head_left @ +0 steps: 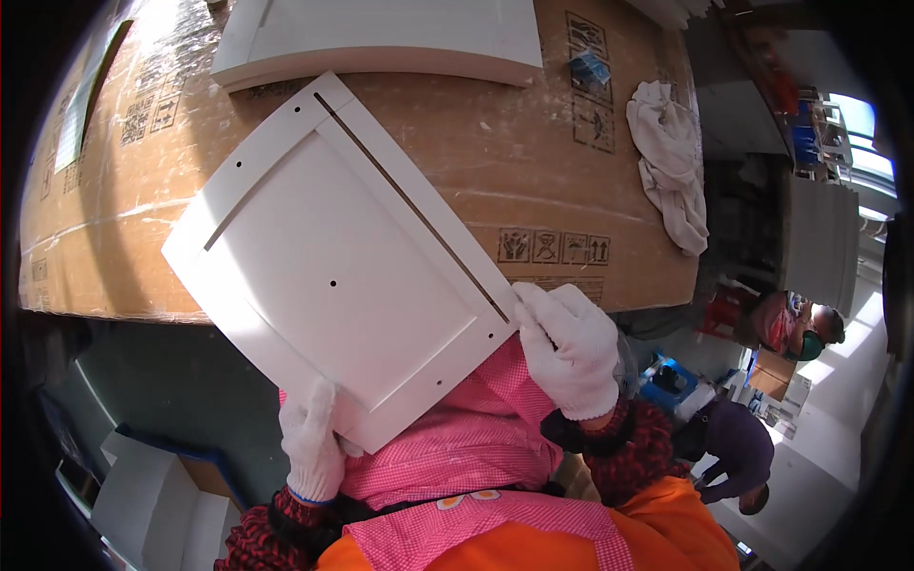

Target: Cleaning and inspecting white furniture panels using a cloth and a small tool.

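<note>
A white rectangular panel [381,324] with a recessed middle, small dark holes and a long narrow slot lies tilted across the table's near edge, its lower end against my pink checked apron. In a white knit glove, my left hand [316,433] grips the panel's lower left edge, the thumb resting on its face. My right hand [567,350], gloved the same way, closes on the right corner near the end of the slot. The fingers beneath the panel are hidden on both sides.
Cardboard printed with handling signs covers the table [457,162]. At its far side lie stacked white panels [381,38]; a white cloth [666,162] hangs at the right edge. White boxes [152,500] stand lower left. Two people [733,447] are off to the right.
</note>
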The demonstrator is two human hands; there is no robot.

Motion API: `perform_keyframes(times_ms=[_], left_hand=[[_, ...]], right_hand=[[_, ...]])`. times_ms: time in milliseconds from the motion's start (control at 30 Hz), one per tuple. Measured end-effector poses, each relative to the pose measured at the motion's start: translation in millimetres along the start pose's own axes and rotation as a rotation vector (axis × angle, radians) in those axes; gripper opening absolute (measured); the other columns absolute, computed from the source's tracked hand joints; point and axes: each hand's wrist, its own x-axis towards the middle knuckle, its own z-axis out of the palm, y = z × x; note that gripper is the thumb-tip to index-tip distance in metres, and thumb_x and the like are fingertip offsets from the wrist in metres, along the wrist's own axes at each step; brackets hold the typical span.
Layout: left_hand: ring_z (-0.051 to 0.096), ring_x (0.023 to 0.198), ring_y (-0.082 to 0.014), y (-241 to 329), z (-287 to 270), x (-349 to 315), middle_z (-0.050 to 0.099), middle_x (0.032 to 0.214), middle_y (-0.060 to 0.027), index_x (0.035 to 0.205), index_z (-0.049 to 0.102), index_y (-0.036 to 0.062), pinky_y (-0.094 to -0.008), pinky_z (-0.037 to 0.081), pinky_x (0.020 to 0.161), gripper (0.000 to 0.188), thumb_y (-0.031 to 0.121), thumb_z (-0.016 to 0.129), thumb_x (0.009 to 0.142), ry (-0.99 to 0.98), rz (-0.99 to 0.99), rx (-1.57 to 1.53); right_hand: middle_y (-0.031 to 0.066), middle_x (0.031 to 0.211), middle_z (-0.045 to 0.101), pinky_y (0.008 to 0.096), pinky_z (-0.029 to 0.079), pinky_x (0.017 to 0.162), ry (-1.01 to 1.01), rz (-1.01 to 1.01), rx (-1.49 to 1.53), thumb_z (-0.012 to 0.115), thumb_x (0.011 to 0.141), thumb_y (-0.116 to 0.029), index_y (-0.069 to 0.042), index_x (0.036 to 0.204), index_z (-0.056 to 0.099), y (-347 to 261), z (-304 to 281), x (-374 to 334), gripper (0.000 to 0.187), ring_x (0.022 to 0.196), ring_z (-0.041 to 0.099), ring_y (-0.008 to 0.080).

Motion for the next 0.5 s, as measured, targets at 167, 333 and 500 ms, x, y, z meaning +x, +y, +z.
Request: perform_keyframes(times_ms=[167, 333, 500], left_hand=[[0.059, 0.046, -0.0163, -2.1, 4.4, 1.1, 0.066, 0.075, -0.0096, 0.108, 0.063, -0.0026, -0.0267, 0.042, 0.036, 0.037, 0.035, 0.062, 0.105, 0.080, 0.006, -0.034], [0.054, 0.040, -0.0137, -5.7, 1.1, 1.8, 0.065, 0.074, -0.0085, 0.107, 0.058, -0.0007, -0.0240, 0.038, 0.033, 0.046, 0.045, 0.057, 0.107, 0.044, 0.031, 0.061], [0.054, 0.041, -0.0127, -3.4, 5.8, 2.5, 0.063, 0.072, -0.0071, 0.105, 0.059, 0.0004, -0.0238, 0.037, 0.033, 0.047, 0.047, 0.057, 0.107, 0.072, 0.034, 0.092]], right_hand=[[0.0084, 0.079, 0.061, 0.0403, 0.052, 0.059, -0.010, 0.003, 0.005, 0.076, 0.088, -0.005, -0.009, 0.113, 0.074, 0.5, 3.4, -1.9, 0.025, 0.068, 0.065, 0.0304], [0.0102, 0.079, 0.065, 0.0376, 0.052, 0.061, -0.065, 0.017, -0.027, 0.074, 0.087, 0.001, -0.004, 0.116, 0.076, -6.5, -1.0, 0.7, 0.030, 0.069, 0.066, 0.0291], [0.0089, 0.078, 0.062, 0.0391, 0.052, 0.060, -0.125, -0.022, -0.062, 0.075, 0.084, 0.001, -0.005, 0.118, 0.075, -7.9, -3.2, -0.7, 0.035, 0.068, 0.065, 0.0293]])
